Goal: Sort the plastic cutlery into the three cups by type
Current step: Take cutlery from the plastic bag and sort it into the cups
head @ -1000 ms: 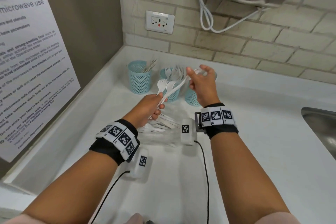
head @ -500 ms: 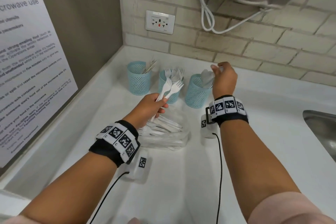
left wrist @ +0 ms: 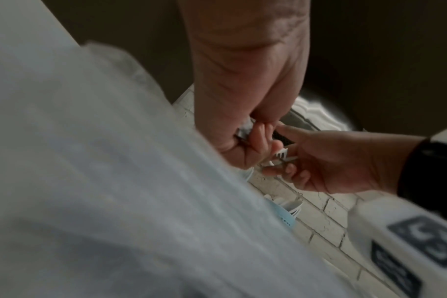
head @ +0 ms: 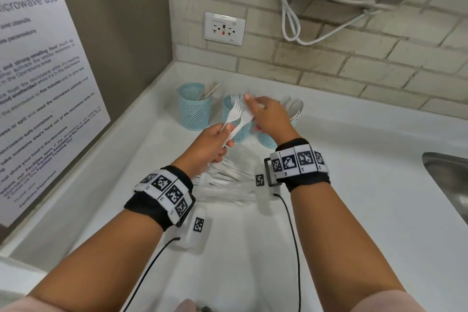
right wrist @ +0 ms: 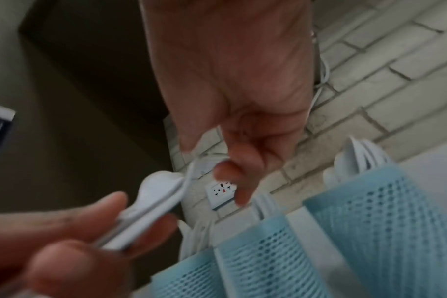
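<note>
a: so, what is the left hand [head: 212,144] doing?

b: its fingers and thumb are curled round the handles of two white forks [head: 239,115], tines pointing up and away from the wrist. the fork heads stand just beyond its knuckles.

a: and the right hand [head: 268,116]?

b: it is just to the right of those fork heads, blurred in the head view. in the left wrist view its thumb and fingers [left wrist: 281,171] reach in at the tines, seemingly touching them. whether it is really pinching a fork i cannot tell; the fingers look loosely bent, not clamped.

a: where are the cups?

b: three blue mesh cups stand in a row just beyond both hands. the left cup [head: 193,111] is out past the left hand's thumb side and holds some cutlery that leans right. the middle cup [head: 235,129] sits directly behind the held forks and has forks in it. the right cup [head: 268,139] is mostly hidden under the right hand, with white spoons [head: 295,109] showing past the knuckles.

a: anything left unsorted?

b: yes, a pile of white cutlery [head: 228,182] lies on the white counter [head: 354,210], below and between the two wrists.

a: else?

b: a wall socket [head: 224,28] above the cups, a sink [head: 448,180] edge far right of the right hand.
</note>
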Action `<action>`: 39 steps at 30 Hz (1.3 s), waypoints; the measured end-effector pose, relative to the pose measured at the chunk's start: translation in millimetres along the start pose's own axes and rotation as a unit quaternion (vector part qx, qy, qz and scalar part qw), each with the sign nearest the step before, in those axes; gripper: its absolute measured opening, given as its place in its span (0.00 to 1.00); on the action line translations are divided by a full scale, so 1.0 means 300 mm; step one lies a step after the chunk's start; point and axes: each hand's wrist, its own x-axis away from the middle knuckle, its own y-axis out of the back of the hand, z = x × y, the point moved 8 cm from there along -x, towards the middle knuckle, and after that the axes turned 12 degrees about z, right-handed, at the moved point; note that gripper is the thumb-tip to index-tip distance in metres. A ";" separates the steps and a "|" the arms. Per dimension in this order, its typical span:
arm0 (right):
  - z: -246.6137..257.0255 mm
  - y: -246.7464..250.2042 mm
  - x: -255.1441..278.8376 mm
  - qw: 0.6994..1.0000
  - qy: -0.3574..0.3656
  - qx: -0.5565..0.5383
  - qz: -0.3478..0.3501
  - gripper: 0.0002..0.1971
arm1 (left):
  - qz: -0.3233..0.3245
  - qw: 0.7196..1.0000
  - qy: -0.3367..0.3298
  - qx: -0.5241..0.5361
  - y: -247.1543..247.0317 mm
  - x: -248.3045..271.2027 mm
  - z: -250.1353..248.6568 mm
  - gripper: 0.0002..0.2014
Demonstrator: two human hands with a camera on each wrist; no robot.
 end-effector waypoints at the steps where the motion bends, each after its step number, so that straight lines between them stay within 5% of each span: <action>1: -0.012 -0.033 0.002 0.999 -0.012 -0.034 0.034 0.24 | -0.003 1.000 0.001 -0.004 -0.001 0.003 -0.001 0.13; 6: -0.051 -0.110 0.028 0.958 -0.021 -0.268 0.098 0.13 | -0.060 0.993 -0.017 -0.096 0.030 0.018 -0.006 0.14; 14: -0.031 -0.143 0.078 0.901 -0.012 -0.383 0.203 0.13 | -0.098 0.961 -0.062 -0.249 0.042 0.039 -0.031 0.12; 18: -0.005 -0.150 0.073 0.934 0.015 -0.316 0.165 0.20 | -0.137 0.886 -0.104 -0.431 0.001 0.055 -0.058 0.15; 20: 0.006 -0.145 0.070 0.950 0.045 -0.275 0.143 0.25 | -0.144 0.873 -0.119 -0.450 -0.010 0.061 -0.066 0.16; 26: -0.016 -0.141 0.063 0.967 0.034 -0.243 0.069 0.23 | -0.151 0.913 -0.086 -0.369 0.035 0.062 -0.047 0.18; 30: -0.008 -0.132 0.060 0.976 0.037 -0.210 0.032 0.19 | -0.099 0.932 -0.102 -0.333 -0.007 0.065 -0.036 0.20; 34: 0.002 -0.145 0.055 0.962 0.030 -0.265 0.065 0.15 | -0.113 0.924 -0.108 -0.350 -0.007 0.068 -0.043 0.16; 39: 0.002 -0.149 0.063 0.929 0.014 -0.352 0.114 0.15 | -0.067 0.957 -0.110 -0.260 -0.001 0.054 -0.033 0.10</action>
